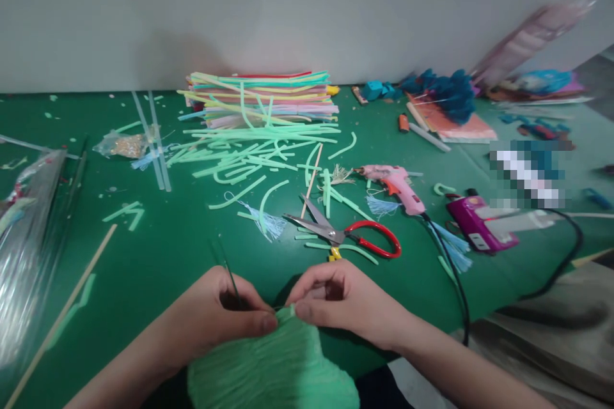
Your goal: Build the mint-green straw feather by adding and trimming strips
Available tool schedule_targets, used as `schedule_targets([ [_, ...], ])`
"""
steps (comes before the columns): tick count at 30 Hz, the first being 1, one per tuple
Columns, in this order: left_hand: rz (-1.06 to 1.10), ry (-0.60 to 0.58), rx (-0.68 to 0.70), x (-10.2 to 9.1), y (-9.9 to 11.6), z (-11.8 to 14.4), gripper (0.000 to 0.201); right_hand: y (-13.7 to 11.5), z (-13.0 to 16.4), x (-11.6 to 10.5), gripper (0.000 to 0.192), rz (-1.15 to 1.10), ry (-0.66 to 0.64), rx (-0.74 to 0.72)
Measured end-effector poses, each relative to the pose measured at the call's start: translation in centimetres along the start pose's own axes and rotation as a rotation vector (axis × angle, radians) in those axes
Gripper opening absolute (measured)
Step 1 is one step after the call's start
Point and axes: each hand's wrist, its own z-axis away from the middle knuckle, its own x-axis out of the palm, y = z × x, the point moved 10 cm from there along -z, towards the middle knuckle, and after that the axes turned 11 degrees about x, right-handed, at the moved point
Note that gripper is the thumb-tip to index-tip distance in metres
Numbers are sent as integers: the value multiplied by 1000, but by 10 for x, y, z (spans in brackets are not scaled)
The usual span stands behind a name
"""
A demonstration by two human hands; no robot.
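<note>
A light green, ribbed, fan-shaped piece [268, 364] that looks made of fuzzy pipe cleaners hangs at the bottom, close to my body. My left hand [235, 313] pinches its top edge between thumb and forefinger. A thin dark wire [231, 278] sticks up out of the same hand. On the other side, my right hand [338, 297] grips the top corner of the green piece with thumb and fingertips. The two sets of fingertips almost meet. Just beyond them lie open red-handled scissors [371, 239] and loose green pipe cleaner pieces [249, 160].
Bundled coloured pipe cleaners [263, 99] are stacked by the wall. A pink glue gun [396, 185] and a purple device [480, 223] trail dark cables at right. Blue tassels [268, 223] and a wooden stick [62, 313] lie around. Clear plastic sleeves [29, 268] cover the left side.
</note>
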Motion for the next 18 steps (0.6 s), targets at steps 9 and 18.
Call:
schedule_targets([
  [9, 37, -4, 12, 4, 1, -1, 4, 0, 0, -1, 27, 72, 32, 40],
  [18, 31, -24, 34, 6, -1, -3, 13, -2, -2, -1, 23, 84, 22, 38],
])
